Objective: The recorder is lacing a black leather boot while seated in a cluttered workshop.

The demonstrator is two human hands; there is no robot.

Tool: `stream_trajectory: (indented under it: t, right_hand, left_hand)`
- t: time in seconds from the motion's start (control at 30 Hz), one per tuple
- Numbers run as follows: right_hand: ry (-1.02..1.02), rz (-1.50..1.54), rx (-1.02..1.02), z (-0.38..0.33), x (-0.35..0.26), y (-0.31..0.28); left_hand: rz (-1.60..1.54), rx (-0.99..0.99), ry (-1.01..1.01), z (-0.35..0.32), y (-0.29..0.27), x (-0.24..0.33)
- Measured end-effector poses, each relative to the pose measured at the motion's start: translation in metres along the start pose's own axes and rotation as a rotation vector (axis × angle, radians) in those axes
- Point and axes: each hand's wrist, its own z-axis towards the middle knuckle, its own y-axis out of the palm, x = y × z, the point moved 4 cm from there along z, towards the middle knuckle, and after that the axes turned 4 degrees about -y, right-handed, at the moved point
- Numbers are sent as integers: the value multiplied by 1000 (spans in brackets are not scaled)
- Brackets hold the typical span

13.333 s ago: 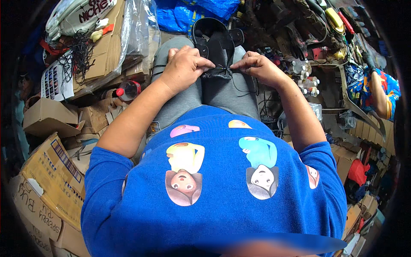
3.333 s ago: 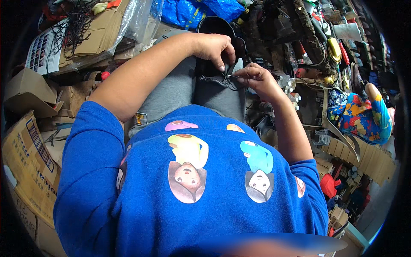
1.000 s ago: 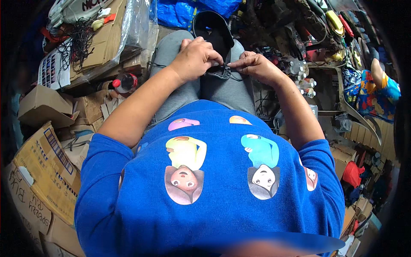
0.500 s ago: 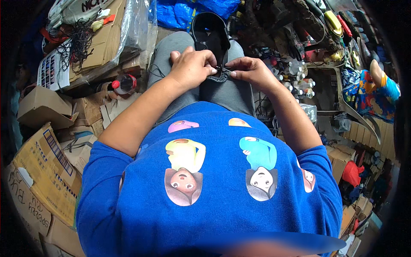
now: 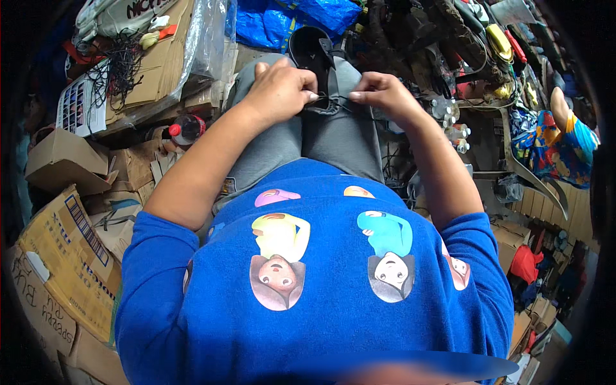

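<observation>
A black shoe (image 5: pixel 312 54) rests across my thighs, its opening facing up and its gathered edge toward me. My left hand (image 5: pixel 280 90) is closed in a pinch at the shoe's left edge, near that gathered end. To the right of the shoe, my right hand (image 5: pixel 380 95) pinches with thumb and forefinger a thin dark thread (image 5: pixel 343 101) that runs to the shoe. The thread is too fine to follow fully, and whether a needle is there I cannot tell.
At left lie flattened cardboard, tangled black cord (image 5: pixel 122 64), a dark drink bottle (image 5: pixel 187 128) with a red cap, and open boxes (image 5: pixel 64 160). Several small bottles (image 5: pixel 452 131) stand at right. A blue plastic sheet (image 5: pixel 263 25) lies ahead. Another person's limb in patterned cloth (image 5: pixel 564 144) shows at far right.
My hands have moved apart: the right drew away from the shoe to the right, the left shifted slightly left and up. The shoe tilted a little, showing more of its inside.
</observation>
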Motion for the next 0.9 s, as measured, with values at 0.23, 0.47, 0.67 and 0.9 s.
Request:
stream_trajectory:
  t: [0.23, 0.47, 0.67, 0.9]
  right_hand:
    - [-30, 150, -22, -14, 20, 2]
    - [-139, -80, 59, -38, -12, -32]
    - [-319, -928, 273, 8, 1, -47]
    - [-515, -1193, -111, -9, -56, 8]
  left_hand:
    - [-76, -126, -42, 4, 6, 2]
    - [-32, -82, 115, 13, 18, 13]
    - [71, -36, 199, 13, 15, 25]
    - [145, 14, 258, 7, 11, 14]
